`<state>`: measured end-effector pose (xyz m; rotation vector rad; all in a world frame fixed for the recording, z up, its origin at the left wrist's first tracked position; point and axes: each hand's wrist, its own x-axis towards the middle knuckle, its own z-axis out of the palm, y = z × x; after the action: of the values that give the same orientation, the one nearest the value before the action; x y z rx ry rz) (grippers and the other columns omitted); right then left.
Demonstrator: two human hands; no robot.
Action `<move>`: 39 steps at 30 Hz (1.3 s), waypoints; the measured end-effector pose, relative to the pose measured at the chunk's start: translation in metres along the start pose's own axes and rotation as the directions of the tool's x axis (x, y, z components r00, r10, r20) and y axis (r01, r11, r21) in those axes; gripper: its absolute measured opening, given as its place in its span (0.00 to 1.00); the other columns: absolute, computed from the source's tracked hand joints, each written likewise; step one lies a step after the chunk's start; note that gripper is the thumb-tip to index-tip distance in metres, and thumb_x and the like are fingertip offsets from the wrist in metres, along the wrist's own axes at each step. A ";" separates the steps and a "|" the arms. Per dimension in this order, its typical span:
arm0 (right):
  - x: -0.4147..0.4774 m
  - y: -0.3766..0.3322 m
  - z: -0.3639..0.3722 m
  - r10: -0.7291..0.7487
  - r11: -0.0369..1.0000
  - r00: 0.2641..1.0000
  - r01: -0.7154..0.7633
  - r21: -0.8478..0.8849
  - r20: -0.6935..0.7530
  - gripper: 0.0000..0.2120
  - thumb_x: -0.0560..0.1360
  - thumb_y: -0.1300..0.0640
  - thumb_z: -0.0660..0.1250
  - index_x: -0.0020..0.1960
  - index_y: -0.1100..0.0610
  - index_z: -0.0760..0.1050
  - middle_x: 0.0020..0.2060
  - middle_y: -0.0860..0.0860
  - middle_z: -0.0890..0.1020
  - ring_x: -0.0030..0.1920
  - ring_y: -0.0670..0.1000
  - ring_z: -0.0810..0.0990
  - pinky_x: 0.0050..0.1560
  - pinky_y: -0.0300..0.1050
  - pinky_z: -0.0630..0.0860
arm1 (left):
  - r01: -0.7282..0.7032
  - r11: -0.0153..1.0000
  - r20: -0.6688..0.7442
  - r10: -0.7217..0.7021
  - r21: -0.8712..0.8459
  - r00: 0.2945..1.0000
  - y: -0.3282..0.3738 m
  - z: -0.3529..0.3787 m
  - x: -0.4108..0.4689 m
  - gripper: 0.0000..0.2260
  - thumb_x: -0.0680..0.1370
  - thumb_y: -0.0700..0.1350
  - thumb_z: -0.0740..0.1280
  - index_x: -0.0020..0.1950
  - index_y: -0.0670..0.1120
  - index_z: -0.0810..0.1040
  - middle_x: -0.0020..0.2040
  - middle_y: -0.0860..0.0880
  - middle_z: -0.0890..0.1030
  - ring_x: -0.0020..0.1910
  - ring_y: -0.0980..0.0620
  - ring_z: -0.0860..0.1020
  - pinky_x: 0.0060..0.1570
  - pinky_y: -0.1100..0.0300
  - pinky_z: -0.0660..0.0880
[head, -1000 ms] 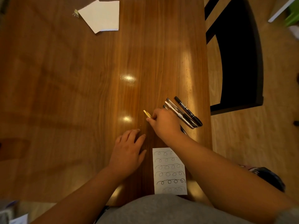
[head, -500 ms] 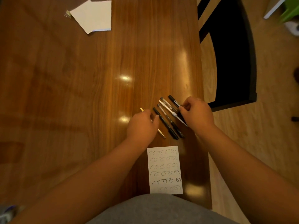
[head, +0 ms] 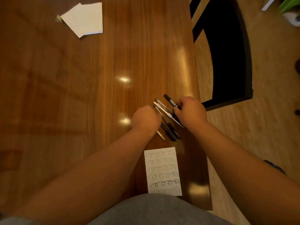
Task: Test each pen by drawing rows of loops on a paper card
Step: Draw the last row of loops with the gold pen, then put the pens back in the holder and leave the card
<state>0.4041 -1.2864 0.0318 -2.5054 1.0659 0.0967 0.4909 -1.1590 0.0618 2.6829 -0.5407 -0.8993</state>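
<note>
Several pens lie side by side on the wooden table: a black marker, clear-barrelled pens, black pens and a gold pen. My left hand is curled over the left side of the bunch, covering most of the gold pen. My right hand grips the bunch's right side, its fingertips pinched on the black marker. Below the pens lies the white paper card with several rows of drawn loops.
Loose white paper sheets lie at the far left of the table. A dark chair stands off the table's right edge, which runs just right of the pens. My grey-clad torso is at the near edge.
My right hand left the gold pen and moved right to the black marker. My left hand came off the bare table and closed over the gold pen and the left of the bunch.
</note>
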 end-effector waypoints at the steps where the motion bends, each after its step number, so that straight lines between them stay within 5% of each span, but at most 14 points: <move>1: 0.001 0.000 0.000 0.002 1.000 1.000 -0.002 -0.007 -0.008 0.06 0.76 0.51 0.68 0.43 0.52 0.75 0.38 0.48 0.75 0.37 0.49 0.73 0.30 0.41 0.66 | 0.006 1.000 -0.002 -0.006 0.001 1.000 0.001 0.000 0.001 0.13 0.78 0.50 0.64 0.35 0.48 0.75 0.31 0.51 0.76 0.28 0.54 0.75 0.25 0.62 0.64; 3: -0.001 0.001 -0.002 0.005 1.000 0.999 -0.005 0.003 -0.034 0.07 0.76 0.50 0.68 0.43 0.53 0.75 0.38 0.48 0.76 0.36 0.49 0.73 0.29 0.40 0.64 | 0.023 1.000 -0.011 -0.023 -0.014 1.000 0.003 -0.001 0.001 0.13 0.78 0.51 0.64 0.36 0.48 0.75 0.31 0.51 0.77 0.28 0.53 0.75 0.25 0.62 0.63; 8: -0.022 0.002 -0.014 0.088 0.970 0.991 -0.063 0.237 -0.099 0.06 0.76 0.49 0.68 0.43 0.49 0.76 0.35 0.44 0.78 0.35 0.45 0.78 0.31 0.45 0.78 | -0.027 0.991 -0.056 0.020 -0.134 0.998 -0.003 -0.005 -0.007 0.13 0.78 0.52 0.64 0.36 0.49 0.72 0.31 0.51 0.75 0.27 0.53 0.74 0.25 0.61 0.65; 11: -0.049 0.003 -0.026 0.164 0.861 0.986 -0.155 0.485 0.023 0.05 0.76 0.48 0.68 0.42 0.46 0.76 0.35 0.45 0.81 0.35 0.45 0.81 0.33 0.46 0.82 | -0.058 0.935 -0.033 0.050 -0.351 0.998 -0.013 -0.009 -0.019 0.07 0.79 0.51 0.63 0.42 0.51 0.72 0.38 0.49 0.79 0.35 0.51 0.79 0.31 0.55 0.75; 16: -0.111 0.004 -0.037 0.100 0.712 0.952 -0.271 0.648 0.289 0.05 0.78 0.52 0.67 0.44 0.50 0.77 0.36 0.46 0.84 0.37 0.46 0.83 0.37 0.44 0.80 | 0.028 0.656 0.042 0.005 -0.754 0.999 -0.041 -0.011 -0.070 0.05 0.81 0.46 0.62 0.57 0.50 0.72 0.48 0.46 0.82 0.42 0.51 0.84 0.41 0.53 0.83; 18: -0.137 0.005 -0.037 0.083 0.694 0.921 -0.327 0.642 0.380 0.06 0.79 0.52 0.65 0.46 0.52 0.77 0.35 0.46 0.84 0.34 0.46 0.83 0.35 0.40 0.78 | 0.053 0.542 0.036 -0.041 -0.839 0.999 -0.054 -0.011 -0.099 0.07 0.82 0.45 0.60 0.60 0.49 0.69 0.46 0.45 0.81 0.38 0.52 0.84 0.38 0.54 0.82; 22: -0.183 0.010 -0.029 0.050 0.699 0.831 -0.426 0.575 0.555 0.08 0.81 0.55 0.59 0.46 0.54 0.75 0.31 0.50 0.81 0.28 0.49 0.76 0.27 0.40 0.72 | 0.070 0.482 -0.004 -0.150 -0.874 0.989 -0.096 0.000 -0.166 0.09 0.83 0.48 0.59 0.61 0.57 0.70 0.41 0.49 0.77 0.30 0.54 0.76 0.28 0.61 0.73; 24: -0.203 0.012 -0.024 -0.012 0.717 0.790 -0.420 0.556 0.613 0.08 0.82 0.56 0.58 0.48 0.55 0.75 0.31 0.50 0.79 0.26 0.48 0.74 0.26 0.39 0.70 | 0.106 0.379 0.023 -0.217 -0.919 0.976 -0.119 0.013 -0.202 0.07 0.82 0.48 0.60 0.54 0.61 0.74 0.38 0.51 0.77 0.28 0.57 0.73 0.26 0.63 0.69; 29: -0.248 0.006 -0.008 -0.126 0.815 0.692 -0.337 0.471 0.711 0.11 0.82 0.58 0.57 0.48 0.57 0.78 0.30 0.52 0.79 0.25 0.46 0.74 0.24 0.39 0.70 | 0.165 0.120 0.109 -0.377 -0.979 0.920 -0.174 0.061 -0.286 0.09 0.83 0.41 0.59 0.54 0.43 0.78 0.38 0.47 0.76 0.29 0.55 0.71 0.26 0.62 0.66; 33: -0.278 -0.014 0.009 -0.208 0.890 0.638 -0.190 0.414 0.741 0.11 0.82 0.59 0.58 0.47 0.56 0.78 0.39 0.59 0.82 0.34 0.53 0.79 0.33 0.43 0.76 | 0.149 0.114 0.072 -0.503 -0.982 0.861 -0.214 0.091 -0.350 0.09 0.83 0.45 0.58 0.56 0.49 0.78 0.39 0.45 0.77 0.30 0.51 0.74 0.25 0.59 0.69; 39: -0.322 -0.088 0.047 -0.329 0.929 0.489 0.016 0.369 0.807 0.09 0.81 0.57 0.61 0.47 0.53 0.79 0.33 0.51 0.82 0.33 0.50 0.79 0.33 0.44 0.74 | 0.124 -0.025 0.105 -0.709 -0.992 0.697 -0.276 0.128 -0.432 0.11 0.83 0.44 0.60 0.49 0.43 0.80 0.35 0.46 0.78 0.26 0.53 0.70 0.24 0.62 0.64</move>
<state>0.2436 -0.9955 0.0906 -1.8105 0.3275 0.9462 0.1648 -0.7438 0.0908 1.5041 0.9116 -0.3550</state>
